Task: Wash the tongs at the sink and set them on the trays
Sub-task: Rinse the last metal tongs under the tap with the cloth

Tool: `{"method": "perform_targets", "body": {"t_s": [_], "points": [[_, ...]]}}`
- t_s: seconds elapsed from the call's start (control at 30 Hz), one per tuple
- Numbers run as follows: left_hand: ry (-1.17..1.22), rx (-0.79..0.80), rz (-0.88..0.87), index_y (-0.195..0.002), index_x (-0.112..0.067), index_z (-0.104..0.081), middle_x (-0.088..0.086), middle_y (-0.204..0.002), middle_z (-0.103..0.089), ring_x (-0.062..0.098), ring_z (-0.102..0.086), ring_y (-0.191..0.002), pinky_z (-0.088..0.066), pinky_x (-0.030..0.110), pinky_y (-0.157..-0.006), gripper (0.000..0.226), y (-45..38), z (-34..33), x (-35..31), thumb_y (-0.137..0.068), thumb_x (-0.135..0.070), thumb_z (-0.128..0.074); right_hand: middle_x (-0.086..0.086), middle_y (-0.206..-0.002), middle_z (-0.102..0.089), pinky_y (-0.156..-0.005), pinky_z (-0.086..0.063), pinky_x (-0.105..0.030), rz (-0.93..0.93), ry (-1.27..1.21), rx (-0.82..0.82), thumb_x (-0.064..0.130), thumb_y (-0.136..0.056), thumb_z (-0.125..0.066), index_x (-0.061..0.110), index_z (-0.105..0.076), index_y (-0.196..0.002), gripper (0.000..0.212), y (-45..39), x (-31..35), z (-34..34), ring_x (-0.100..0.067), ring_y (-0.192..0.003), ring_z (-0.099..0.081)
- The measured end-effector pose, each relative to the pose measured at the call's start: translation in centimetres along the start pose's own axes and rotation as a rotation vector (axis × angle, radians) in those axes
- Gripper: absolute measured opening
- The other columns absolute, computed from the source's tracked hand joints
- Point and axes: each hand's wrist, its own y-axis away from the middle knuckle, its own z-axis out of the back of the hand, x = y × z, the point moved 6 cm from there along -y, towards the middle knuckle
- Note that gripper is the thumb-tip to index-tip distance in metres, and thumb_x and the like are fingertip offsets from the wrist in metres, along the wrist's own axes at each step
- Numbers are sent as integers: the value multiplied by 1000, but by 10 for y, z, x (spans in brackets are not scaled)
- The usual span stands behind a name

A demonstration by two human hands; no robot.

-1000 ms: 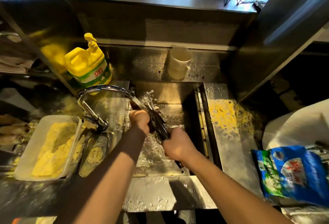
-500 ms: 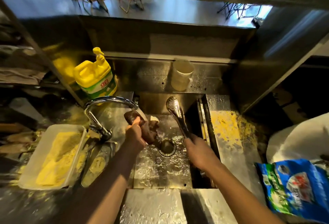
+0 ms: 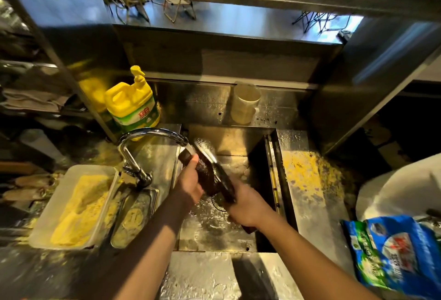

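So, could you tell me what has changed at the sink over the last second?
Half a second ago the right hand held the tongs apart from the cloth, heads raised toward the back of the sink. Now the tongs are back under the tap, against the dark cloth in the left hand. Both grips stayed; the soap bottle and cup did not move.

We see a sink point(image 3: 238, 137) of wet, glossy steel, and a bench point(image 3: 307, 206) of the same metal, dulled by rough yellow crumbs. The tap point(image 3: 148, 132) is mirror-bright chrome. The tongs point(image 3: 206, 148) have shiny metal tips; a dark, rough cloth point(image 3: 205, 175) lies against them. The jug point(image 3: 131, 104) is glossy yellow plastic, the tub point(image 3: 69, 175) matt translucent plastic, the bag point(image 3: 393, 249) shiny film.
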Motion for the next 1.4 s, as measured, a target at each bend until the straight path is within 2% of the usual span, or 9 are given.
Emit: {"method": "perform_targets", "body": {"t_s": [0.1, 0.2, 0.4, 0.47, 0.57, 0.77, 0.9, 1.03, 1.4], "points": [[-140, -129, -9, -117, -3, -61, 20, -95, -75, 34, -72, -91, -58, 47, -82, 28, -9, 7, -9, -103, -21, -45, -9, -94, -69, -53, -52, -30, -70, -129, 45, 0, -82, -63, 23, -56, -127, 51, 8, -5, -11, -19, -69, -66], [-200, -192, 9, -99, 1, -63, 17, -68, -73, 29, -73, -59, -61, 41, -55, 20, -12, 8, -4, -96, 1, -43, -7, -87, -69, -49, -48, -29, -96, -148, -21, 2, -82, -60, 19, -63, -116, 38, 8, -4, -8, -19, -66, -63], [-209, -276, 59, -118, 4, -66, 26, -110, -71, 36, -73, -85, -61, 51, -67, 28, -22, 19, -3, -96, 0, -49, -10, -78, -69, -42, -45, -25, -149, -139, -22, 6, -83, -58, 13, -66, -94, 15, 7, 3, -15, -19, -55, -63], [-231, -230, 40, -121, 7, -64, 26, -112, -70, 33, -72, -78, -62, 45, -62, 30, -22, 11, 0, -96, 0, -51, -11, -75, -69, -44, -48, -28, -177, -158, -81, 7, -83, -59, 10, -67, -87, 9, 7, 1, -7, -22, -56, -65], [-205, -238, 9, -120, 7, -62, 29, -112, -70, 36, -72, -85, -59, 56, -81, 30, -21, 3, 0, -95, 4, -45, -4, -64, -61, -37, -41, -21, -162, -160, -67, 4, -82, -58, 12, -63, -79, 10, 6, 2, -6, -10, -41, -57], [-201, -237, -19, -94, -1, -66, 14, -60, -73, 25, -70, -47, -53, 32, -39, 10, -17, -3, -4, -93, 2, -56, -3, -61, -61, -37, -42, -23, -157, -144, -113, 6, -81, -59, 16, -60, -71, 13, 7, 4, 1, -14, -45, -58], [-184, -201, -38, -96, -1, -66, 20, -80, -74, 28, -72, -57, -59, 39, -51, 12, -22, -2, -9, -95, -2, -55, -9, -70, -67, -40, -49, -26, -167, -118, -123, 6, -81, -61, 14, -62, -77, 9, 9, 4, 5, -18, -52, -63], [-166, -223, -44, -91, -6, -63, 16, -72, -73, 24, -69, -46, -54, 34, -41, 6, -25, -2, -12, -95, -3, -58, -3, -66, -61, -32, -35, -17, -147, -98, -97, 6, -81, -63, 16, -59, -74, 13, 9, 7, 2, -9, -42, -55], [-137, -195, -63, -86, -5, -62, 12, -55, -69, 25, -68, -45, -56, 36, -46, 11, -27, -3, -10, -94, -1, -56, -6, -70, -63, -43, -46, -26, -140, -100, -114, 10, -81, -63, 13, -59, -76, 7, 9, 13, 3, -20, -54, -60]]}}
